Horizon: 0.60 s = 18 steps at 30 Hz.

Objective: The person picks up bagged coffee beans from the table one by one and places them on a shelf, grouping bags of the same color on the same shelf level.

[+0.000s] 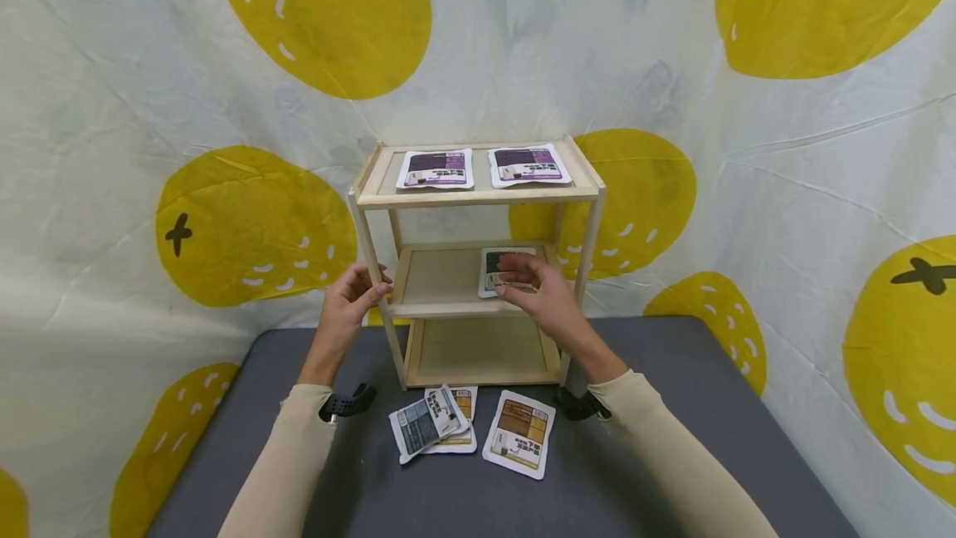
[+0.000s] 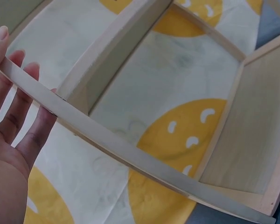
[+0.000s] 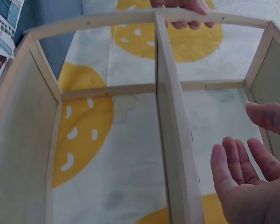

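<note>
A wooden three-tier shelf [image 1: 478,308] stands on the dark table. My left hand [image 1: 347,305] grips its left front post [image 2: 107,138], thumb on one side and fingers behind. My right hand [image 1: 548,301] is at the middle tier, fingers apart and slightly bent, in front of a dark-labelled white pouch [image 1: 489,276] lying there. The right wrist view shows nothing held in that right hand [image 3: 254,186]. Two purple-labelled pouches lie side by side on the top tier: the left pouch [image 1: 436,168] and the right pouch [image 1: 529,165].
On the table before the shelf, a blue-grey pouch [image 1: 426,423] overlaps a yellow-brown pouch [image 1: 465,441]. Another brown pouch [image 1: 519,434] lies to their right. A cloth with yellow fruit prints [image 1: 254,222] hangs behind the shelf. The bottom tier [image 1: 478,351] sits just above the table.
</note>
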Motion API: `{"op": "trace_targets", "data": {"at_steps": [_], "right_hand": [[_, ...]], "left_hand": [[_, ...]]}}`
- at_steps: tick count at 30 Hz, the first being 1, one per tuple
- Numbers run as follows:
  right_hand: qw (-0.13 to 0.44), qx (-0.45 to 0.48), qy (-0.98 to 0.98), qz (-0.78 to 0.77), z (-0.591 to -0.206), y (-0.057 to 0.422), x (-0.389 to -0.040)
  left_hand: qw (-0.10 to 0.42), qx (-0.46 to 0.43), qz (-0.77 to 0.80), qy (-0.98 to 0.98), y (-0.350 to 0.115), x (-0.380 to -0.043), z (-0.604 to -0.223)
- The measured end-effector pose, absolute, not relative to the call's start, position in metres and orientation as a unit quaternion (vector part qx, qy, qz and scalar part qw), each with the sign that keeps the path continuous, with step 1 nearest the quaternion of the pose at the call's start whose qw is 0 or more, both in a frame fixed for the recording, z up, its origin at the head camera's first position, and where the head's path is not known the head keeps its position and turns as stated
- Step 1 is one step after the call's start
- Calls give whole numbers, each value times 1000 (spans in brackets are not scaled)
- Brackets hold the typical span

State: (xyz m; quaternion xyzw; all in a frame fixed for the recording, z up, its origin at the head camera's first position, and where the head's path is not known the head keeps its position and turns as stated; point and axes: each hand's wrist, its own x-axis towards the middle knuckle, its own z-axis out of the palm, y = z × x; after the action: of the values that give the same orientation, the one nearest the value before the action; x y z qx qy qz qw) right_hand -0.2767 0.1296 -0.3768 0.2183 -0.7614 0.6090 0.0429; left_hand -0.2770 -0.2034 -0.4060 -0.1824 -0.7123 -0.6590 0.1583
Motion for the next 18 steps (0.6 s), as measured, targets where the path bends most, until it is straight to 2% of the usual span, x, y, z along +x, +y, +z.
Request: {"op": "trace_targets", "data": {"at_steps": [18], "right_hand": [[-41, 266, -712, 649, -397, 112, -251]], "left_hand": [[169, -197, -662, -703, -205, -280, -411]]}}
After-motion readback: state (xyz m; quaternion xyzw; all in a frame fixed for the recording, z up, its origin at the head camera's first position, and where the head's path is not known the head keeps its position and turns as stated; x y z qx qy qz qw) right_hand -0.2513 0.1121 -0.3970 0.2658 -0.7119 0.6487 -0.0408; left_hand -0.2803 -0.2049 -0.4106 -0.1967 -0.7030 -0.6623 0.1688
